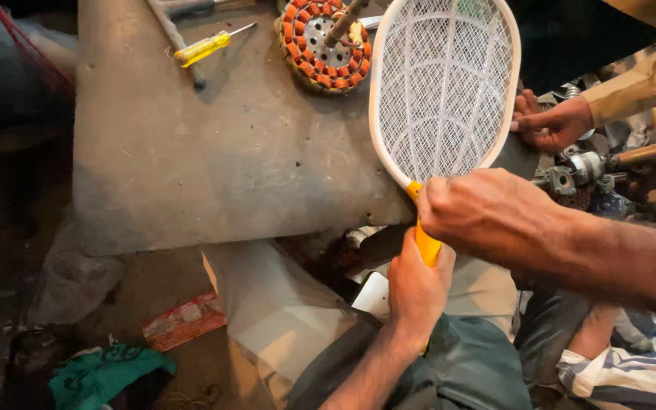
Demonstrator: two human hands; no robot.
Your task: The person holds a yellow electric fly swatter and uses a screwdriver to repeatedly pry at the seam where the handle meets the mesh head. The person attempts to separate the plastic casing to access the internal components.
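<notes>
Yellow plastic shows between the two hands: it is the handle [425, 244] of a racket-shaped bug zapper [443, 91] with a white frame and white mesh. The left hand [417, 287] is wrapped tight around the lower part of that handle, fingers closed on it. The right hand [484, 212] sits just above, at the neck where handle meets frame, curled over it with the knuckles up; its fingertips are hidden, so how firmly it pinches cannot be told. The mesh head rises away from both hands, over a worn grey slab [214, 159]. Beyond the head lies a round motor winding [326, 44] with orange coils, and further left of it a yellow-handled screwdriver [206, 47]. Right of the head, another person's hand [552, 125] in a tan sleeve rests by metal parts.
</notes>
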